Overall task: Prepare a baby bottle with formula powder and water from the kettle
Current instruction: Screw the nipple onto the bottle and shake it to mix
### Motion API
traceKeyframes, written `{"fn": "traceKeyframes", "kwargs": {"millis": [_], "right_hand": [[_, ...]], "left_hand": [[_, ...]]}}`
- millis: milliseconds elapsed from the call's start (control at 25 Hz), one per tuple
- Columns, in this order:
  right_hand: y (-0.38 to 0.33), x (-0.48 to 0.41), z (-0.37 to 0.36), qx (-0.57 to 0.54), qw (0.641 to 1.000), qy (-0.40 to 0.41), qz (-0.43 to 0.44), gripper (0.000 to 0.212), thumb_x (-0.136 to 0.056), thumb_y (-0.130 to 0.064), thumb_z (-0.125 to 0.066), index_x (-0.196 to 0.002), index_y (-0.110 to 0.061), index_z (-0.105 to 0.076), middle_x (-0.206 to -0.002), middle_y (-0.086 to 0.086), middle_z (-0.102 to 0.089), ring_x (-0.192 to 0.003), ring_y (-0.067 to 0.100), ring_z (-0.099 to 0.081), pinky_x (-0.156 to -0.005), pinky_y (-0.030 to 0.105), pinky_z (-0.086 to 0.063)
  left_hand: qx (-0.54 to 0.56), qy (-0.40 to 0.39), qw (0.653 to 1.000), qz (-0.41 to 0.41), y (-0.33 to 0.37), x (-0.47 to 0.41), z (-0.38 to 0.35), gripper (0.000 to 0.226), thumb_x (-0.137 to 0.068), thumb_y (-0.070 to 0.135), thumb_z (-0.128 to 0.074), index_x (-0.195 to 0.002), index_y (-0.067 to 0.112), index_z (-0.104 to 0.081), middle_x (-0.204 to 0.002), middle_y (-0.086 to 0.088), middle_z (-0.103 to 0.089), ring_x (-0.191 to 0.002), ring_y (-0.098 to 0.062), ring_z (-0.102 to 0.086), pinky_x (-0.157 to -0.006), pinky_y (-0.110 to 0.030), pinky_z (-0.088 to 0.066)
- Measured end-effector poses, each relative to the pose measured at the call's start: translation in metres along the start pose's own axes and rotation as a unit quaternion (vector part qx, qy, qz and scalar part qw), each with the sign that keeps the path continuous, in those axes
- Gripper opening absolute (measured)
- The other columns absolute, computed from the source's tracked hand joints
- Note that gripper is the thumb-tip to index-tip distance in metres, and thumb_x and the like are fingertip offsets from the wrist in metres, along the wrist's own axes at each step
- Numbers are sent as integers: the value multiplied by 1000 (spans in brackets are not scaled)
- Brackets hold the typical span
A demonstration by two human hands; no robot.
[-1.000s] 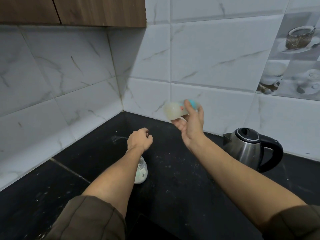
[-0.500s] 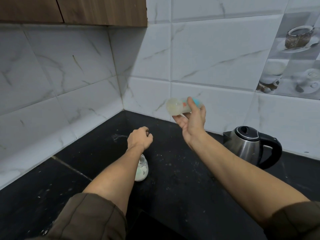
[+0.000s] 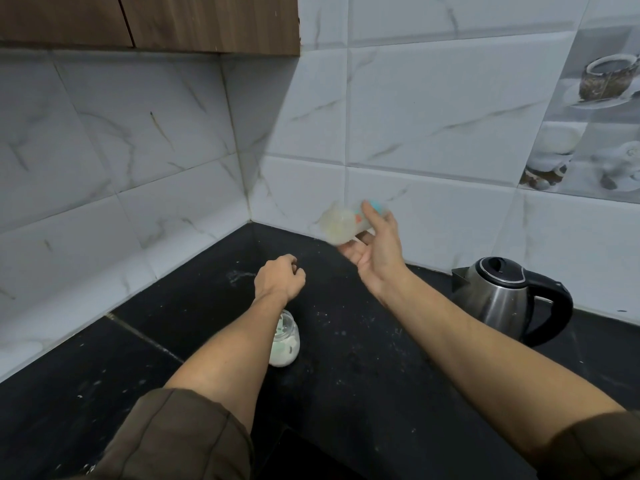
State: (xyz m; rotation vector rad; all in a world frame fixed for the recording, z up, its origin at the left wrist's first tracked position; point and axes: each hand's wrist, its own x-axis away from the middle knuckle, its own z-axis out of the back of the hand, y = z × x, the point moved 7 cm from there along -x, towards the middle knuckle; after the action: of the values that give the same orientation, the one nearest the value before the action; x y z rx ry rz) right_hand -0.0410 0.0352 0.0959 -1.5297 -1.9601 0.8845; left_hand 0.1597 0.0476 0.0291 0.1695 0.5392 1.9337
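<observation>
My right hand (image 3: 375, 258) holds a small baby bottle (image 3: 341, 224) on its side above the black counter, thumb over its body, its cloudy base toward me and a teal part at the far end; the bottle is blurred. My left hand (image 3: 278, 277) hovers over the counter with fingers curled into a fist, nothing visible in it. Under my left forearm stands a small glass jar (image 3: 286, 342) of white formula powder, partly hidden by the arm. A steel kettle (image 3: 502, 297) with a black lid and handle stands at the right by the wall.
The black counter (image 3: 363, 358) runs into a corner of white marble-look tiles and carries specks of spilled powder. A wooden cabinet (image 3: 149, 22) hangs above the corner. Tiles with cup pictures (image 3: 595, 109) are on the right wall.
The bottle in my right hand has shifted slightly up and down and is motion-blurred. My left hand, the jar and the kettle stay where they were.
</observation>
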Motion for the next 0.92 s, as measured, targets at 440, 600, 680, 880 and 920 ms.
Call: {"fn": "traceKeyframes", "kwargs": {"millis": [440, 600, 680, 880, 920], "right_hand": [[3, -1, -5, 38, 998, -49, -20, 53, -99, -31, -69, -146, -22, -46, -136, 17, -65, -105, 33, -74, -68, 41, -65], [5, 3, -16, 100, 990, -99, -10, 68, -96, -30, -73, -155, -29, -38, -132, 14, -68, -101, 32, -77, -67, 40, -64], [-5, -9, -1, -6, 1000, 14, 14, 67, -96, -30, -74, -153, -24, -40, -133, 14, -65, -100, 31, -77, -68, 39, -63], [0, -2, -11, 69, 996, -56, -16, 60, -99, -30, -70, -151, -22, -42, -124, 12, -71, -96, 30, -77, -64, 38, -63], [6, 4, -19, 124, 986, -111, -28, 62, -98, -30, -70, -152, -25, -41, -125, 13, -72, -98, 32, -77, -64, 39, -63]], "left_hand": [[-2, -5, 1000, 3, 3, 0, 0, 36, -98, 35, -57, -130, 24, -67, -115, 0, -75, -108, -27, -68, -88, -37, -54], [-3, -10, 1000, 0, 9, 3, 0, 31, -97, 33, -57, -123, 20, -68, -106, -2, -74, -104, -29, -68, -86, -38, -56], [2, -6, 1000, -3, 9, 2, 0, 38, -98, 35, -57, -134, 24, -65, -119, 1, -74, -112, -27, -67, -91, -38, -54], [-9, -7, 1000, 2, 9, 1, 3, 34, -100, 33, -57, -129, 19, -66, -110, -1, -74, -103, -25, -68, -85, -36, -53], [-9, -12, 1000, 7, 9, 2, 2, 30, -99, 33, -58, -122, 16, -67, -103, -3, -72, -97, -26, -67, -83, -36, -55]]}}
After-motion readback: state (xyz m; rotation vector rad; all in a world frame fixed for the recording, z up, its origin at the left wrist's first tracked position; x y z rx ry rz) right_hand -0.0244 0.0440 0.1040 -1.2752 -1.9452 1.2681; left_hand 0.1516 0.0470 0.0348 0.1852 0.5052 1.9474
